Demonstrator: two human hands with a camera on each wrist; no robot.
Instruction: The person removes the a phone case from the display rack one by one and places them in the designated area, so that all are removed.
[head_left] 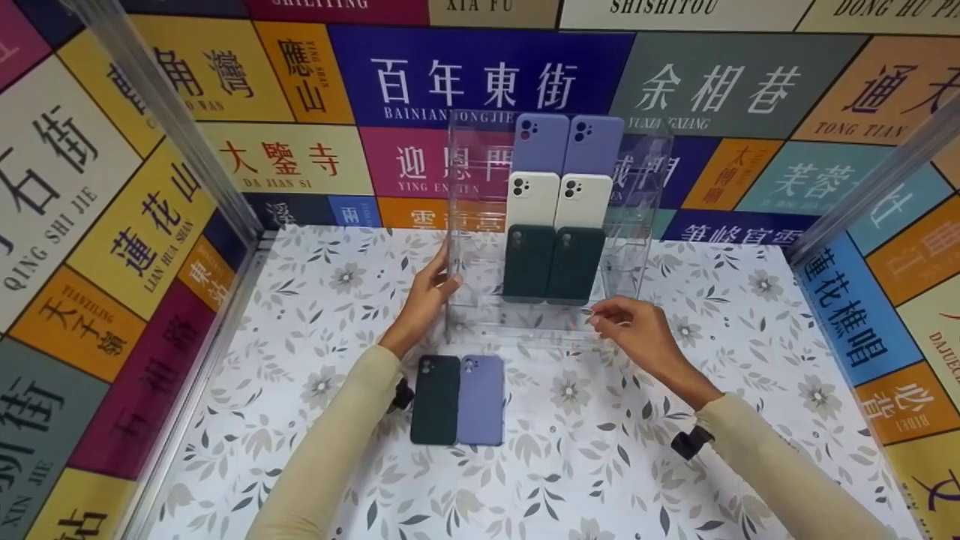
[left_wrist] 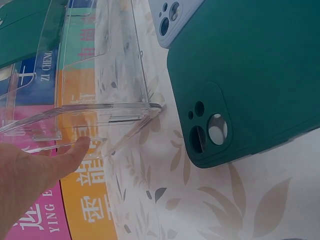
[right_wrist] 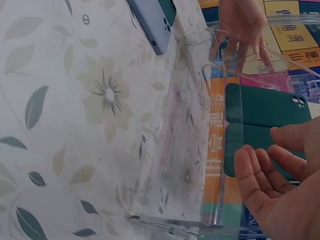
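A clear acrylic display rack (head_left: 480, 319) stands near the back wall, holding phone cases in three tiers of two. Lavender cases (head_left: 541, 154) are at the top, white cases (head_left: 531, 202) in the middle and dark green cases (head_left: 528, 264) at the bottom. My left hand (head_left: 424, 298) grips the rack's left side panel, thumb toward the front. Beside the bottom right green case, my right hand (head_left: 639, 330) has loosely bent fingers (right_wrist: 252, 172) and holds nothing. On the table before the rack lie a dark green case (head_left: 435, 401) and a lavender case (head_left: 481, 401), side by side.
A white tablecloth (head_left: 570, 480) with grey leaves and flowers covers the table. Panels printed with street signs (head_left: 480, 75) form walls at the back and both sides. Metal corner posts (head_left: 172, 112) stand where the walls meet.
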